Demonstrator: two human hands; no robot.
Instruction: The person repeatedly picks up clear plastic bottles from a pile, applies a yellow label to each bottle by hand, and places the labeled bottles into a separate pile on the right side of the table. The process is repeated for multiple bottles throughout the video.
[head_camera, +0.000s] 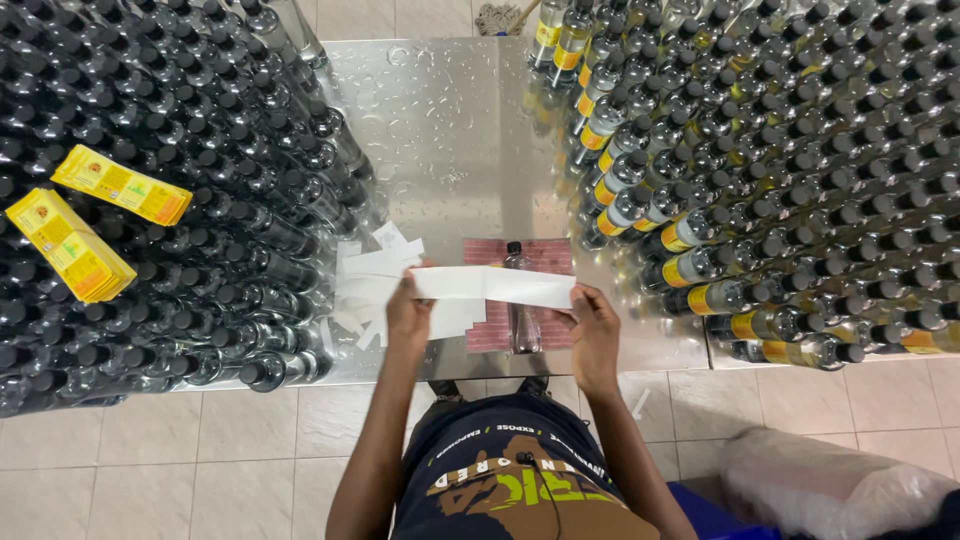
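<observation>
A long white paper strip (495, 285) is stretched level between my two hands above the table. My left hand (408, 315) pinches its left end and my right hand (594, 330) holds its right end. Under the strip a clear plastic bottle with a black cap (519, 300) lies on a red-and-white patterned mat (545, 255). A heap of loose white paper strips (365, 280) lies on the table just left of my left hand.
A wet steel table (450, 130) carries dense rows of unlabelled black-capped bottles (180, 150) on the left and yellow-labelled bottles (760, 180) on the right. Two stacks of yellow labels (90, 215) rest on the left bottles. A plastic bag (830, 485) lies on the tiled floor.
</observation>
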